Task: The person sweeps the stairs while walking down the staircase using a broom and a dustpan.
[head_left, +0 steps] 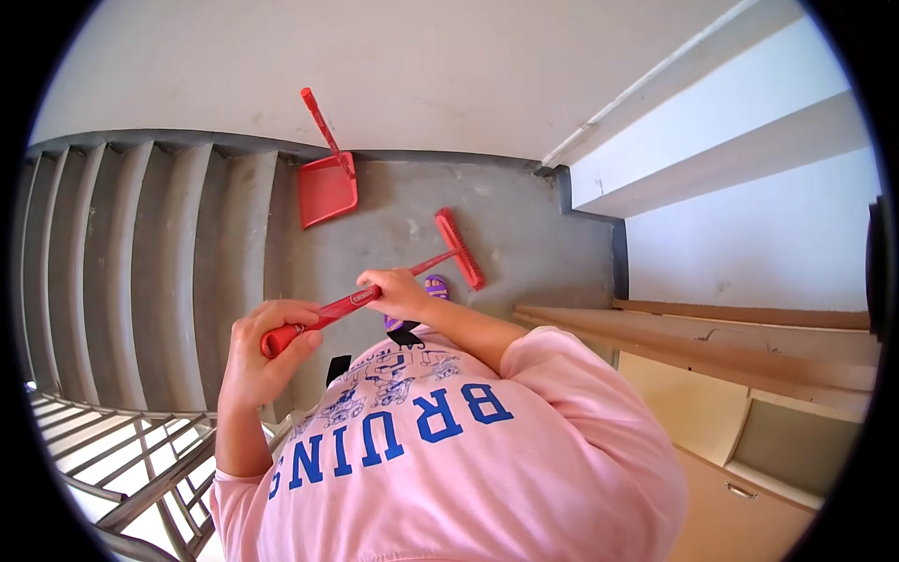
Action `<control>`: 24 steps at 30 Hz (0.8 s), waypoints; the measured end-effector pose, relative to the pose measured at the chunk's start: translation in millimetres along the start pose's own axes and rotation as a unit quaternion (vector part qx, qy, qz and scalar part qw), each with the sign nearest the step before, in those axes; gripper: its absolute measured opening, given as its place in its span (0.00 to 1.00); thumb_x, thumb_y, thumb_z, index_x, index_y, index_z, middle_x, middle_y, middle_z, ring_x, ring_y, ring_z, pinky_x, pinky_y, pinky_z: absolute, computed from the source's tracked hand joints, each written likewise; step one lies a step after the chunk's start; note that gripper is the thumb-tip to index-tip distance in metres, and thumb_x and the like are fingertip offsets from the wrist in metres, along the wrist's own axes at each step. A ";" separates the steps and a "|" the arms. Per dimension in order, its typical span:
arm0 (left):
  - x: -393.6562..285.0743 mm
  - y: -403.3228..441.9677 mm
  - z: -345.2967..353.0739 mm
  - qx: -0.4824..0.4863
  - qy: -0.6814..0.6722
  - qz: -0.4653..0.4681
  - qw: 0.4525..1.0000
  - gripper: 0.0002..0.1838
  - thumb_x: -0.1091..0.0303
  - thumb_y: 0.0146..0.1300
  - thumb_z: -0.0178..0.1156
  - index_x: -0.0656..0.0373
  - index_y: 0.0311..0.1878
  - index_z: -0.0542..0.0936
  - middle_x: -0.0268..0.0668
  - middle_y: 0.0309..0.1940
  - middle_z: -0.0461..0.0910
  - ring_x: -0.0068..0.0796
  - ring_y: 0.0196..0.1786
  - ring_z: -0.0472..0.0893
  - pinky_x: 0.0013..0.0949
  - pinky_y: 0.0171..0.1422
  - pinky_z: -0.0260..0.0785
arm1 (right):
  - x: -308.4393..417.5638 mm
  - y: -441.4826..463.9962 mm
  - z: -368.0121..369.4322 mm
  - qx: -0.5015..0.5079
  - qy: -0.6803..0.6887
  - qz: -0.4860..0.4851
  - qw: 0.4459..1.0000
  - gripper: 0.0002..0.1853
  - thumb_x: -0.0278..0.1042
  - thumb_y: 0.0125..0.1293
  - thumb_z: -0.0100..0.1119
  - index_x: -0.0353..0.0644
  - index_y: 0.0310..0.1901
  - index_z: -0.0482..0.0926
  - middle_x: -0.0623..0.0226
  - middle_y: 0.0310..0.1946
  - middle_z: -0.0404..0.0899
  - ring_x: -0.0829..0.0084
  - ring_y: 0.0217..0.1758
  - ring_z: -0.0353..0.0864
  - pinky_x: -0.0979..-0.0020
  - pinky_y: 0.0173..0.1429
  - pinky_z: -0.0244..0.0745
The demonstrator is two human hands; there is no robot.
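Observation:
A red broom [433,262] slants across the landing, its bristled head [459,248] down on the grey floor. My left hand [267,347] is closed around the upper end of its thick red handle. Farther down the handle, my right hand [398,292] grips it with the fingers wrapped round. A red dustpan [328,190] sits by the wall at the edge of the stairs, its long handle [321,122] rising toward the wall. Neither hand touches the dustpan.
Grey concrete steps [154,272] run off to the left, with a metal railing [140,468] at the lower left. On the right stand wooden boards [693,337] and a pale cabinet [698,403]. My purple sandal [436,287] shows near the broom head.

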State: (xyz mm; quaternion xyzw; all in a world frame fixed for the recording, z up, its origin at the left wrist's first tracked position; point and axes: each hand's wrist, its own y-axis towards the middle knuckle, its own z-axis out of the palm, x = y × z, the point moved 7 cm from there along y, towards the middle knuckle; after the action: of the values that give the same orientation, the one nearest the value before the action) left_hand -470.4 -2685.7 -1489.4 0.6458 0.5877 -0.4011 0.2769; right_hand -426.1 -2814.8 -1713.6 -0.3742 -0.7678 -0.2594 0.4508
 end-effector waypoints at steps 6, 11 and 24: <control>-6.8 21.5 1.4 0.007 -0.048 0.011 0.999 0.09 0.74 0.49 0.64 0.64 0.35 0.80 0.42 0.39 0.81 0.35 0.39 0.79 0.33 0.46 0.69 | -2.5 8.6 -32.0 0.021 -0.067 -0.002 0.998 0.05 0.34 0.50 0.60 0.49 0.30 0.74 0.69 0.22 0.77 0.64 0.31 0.77 0.62 0.44 0.64; -2.5 80.8 42.2 0.054 -0.111 0.022 0.992 0.09 0.75 0.51 0.64 0.64 0.37 0.79 0.41 0.43 0.80 0.33 0.43 0.78 0.32 0.49 0.68 | -56.0 6.8 -94.2 -0.047 -0.122 0.044 0.990 0.06 0.35 0.49 0.60 0.49 0.29 0.74 0.71 0.22 0.76 0.65 0.30 0.77 0.63 0.44 0.63; 42.8 244.9 205.0 0.159 -0.299 -0.106 0.935 0.10 0.74 0.58 0.61 0.62 0.43 0.77 0.39 0.54 0.75 0.23 0.49 0.73 0.26 0.55 0.66 | -233.3 -16.3 -229.0 -0.174 -0.269 0.224 0.921 0.04 0.34 0.51 0.58 0.50 0.30 0.75 0.69 0.29 0.78 0.62 0.39 0.78 0.54 0.47 0.62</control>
State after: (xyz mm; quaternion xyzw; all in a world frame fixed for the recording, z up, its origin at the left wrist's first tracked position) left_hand -270.1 -2870.8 -1660.9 0.4657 0.4710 -0.6909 0.2898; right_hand -251.9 -3072.4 -1816.3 -0.6645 -0.6990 -0.1708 0.2018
